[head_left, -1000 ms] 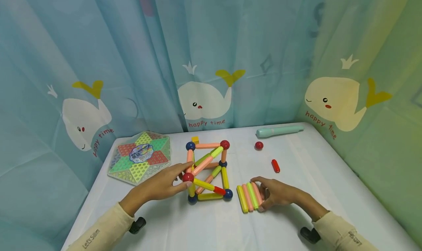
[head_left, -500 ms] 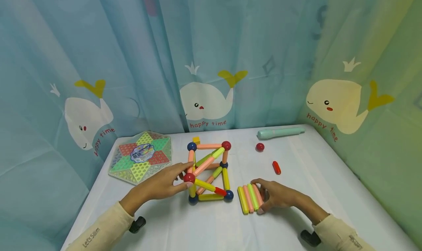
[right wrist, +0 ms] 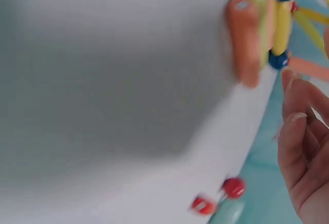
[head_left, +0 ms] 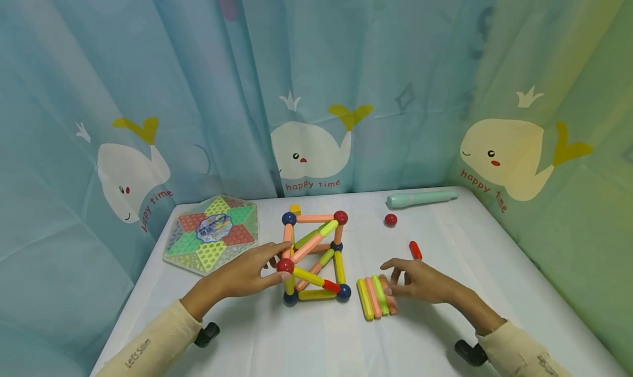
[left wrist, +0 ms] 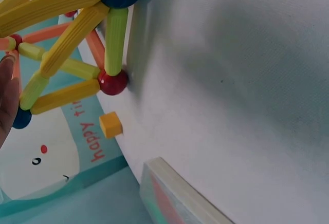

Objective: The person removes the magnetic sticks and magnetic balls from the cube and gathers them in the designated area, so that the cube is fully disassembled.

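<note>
A cube-like frame of magnetic rods and balls stands mid-table, with diagonal rods on its sides. My left hand grips its near upper left corner, thumb and fingers around the red ball; some fingers are hidden behind the rods. In the left wrist view only fingertips show beside the frame. To the frame's right, several yellow, orange and green magnetic rods lie side by side in a row. Over the row's right end hovers my right hand, fingers loosely bent and parted, holding nothing in the right wrist view.
A Chinese checkers board lies at the left. Behind the frame sits a small yellow block. Toward the back right are a loose red ball, a short red rod and a mint-green wand-shaped object. A curtain borders the table.
My right hand has let go of the row of rods and risen slightly up and right. The left hand keeps its grip on the frame.
</note>
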Demonstrator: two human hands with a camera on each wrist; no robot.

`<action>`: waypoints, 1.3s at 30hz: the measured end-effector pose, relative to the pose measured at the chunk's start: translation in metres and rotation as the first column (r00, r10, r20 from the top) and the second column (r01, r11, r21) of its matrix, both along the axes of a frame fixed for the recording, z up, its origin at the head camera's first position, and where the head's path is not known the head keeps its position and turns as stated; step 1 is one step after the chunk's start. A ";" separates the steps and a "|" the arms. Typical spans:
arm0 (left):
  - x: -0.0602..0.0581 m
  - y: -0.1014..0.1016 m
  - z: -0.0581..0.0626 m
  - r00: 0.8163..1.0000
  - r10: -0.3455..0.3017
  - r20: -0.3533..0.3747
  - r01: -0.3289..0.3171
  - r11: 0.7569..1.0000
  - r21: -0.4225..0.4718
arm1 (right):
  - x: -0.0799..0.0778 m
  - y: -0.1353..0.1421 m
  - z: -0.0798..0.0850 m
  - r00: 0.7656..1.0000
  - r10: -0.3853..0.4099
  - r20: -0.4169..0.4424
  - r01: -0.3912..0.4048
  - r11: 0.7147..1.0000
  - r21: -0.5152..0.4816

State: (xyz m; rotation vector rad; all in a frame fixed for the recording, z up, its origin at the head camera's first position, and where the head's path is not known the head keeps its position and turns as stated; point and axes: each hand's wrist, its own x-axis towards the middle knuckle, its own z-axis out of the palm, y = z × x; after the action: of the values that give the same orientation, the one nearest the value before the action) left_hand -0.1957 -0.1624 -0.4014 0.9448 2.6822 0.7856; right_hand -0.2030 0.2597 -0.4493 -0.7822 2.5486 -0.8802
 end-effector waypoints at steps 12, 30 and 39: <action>0.000 0.002 0.000 1.000 0.000 -0.010 0.000 1.000 0.010 | -0.002 -0.080 0.022 0.999 0.026 -0.038 -0.031 0.993 -0.113; 0.002 0.003 0.001 1.000 0.004 -0.024 -0.005 1.000 -0.004 | 0.001 -0.156 0.022 0.979 0.068 -0.193 -0.107 0.974 -0.198; 0.003 0.002 0.001 0.999 0.008 -0.041 -0.009 1.000 -0.013 | 0.000 -0.168 0.020 0.976 0.042 -0.211 -0.078 0.983 -0.167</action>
State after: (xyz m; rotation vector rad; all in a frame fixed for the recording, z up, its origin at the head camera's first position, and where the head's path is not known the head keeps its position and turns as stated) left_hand -0.1926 -0.1607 -0.4008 0.9576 2.7245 0.7572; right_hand -0.2026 0.0916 -0.4294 -1.0494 2.6335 -1.0633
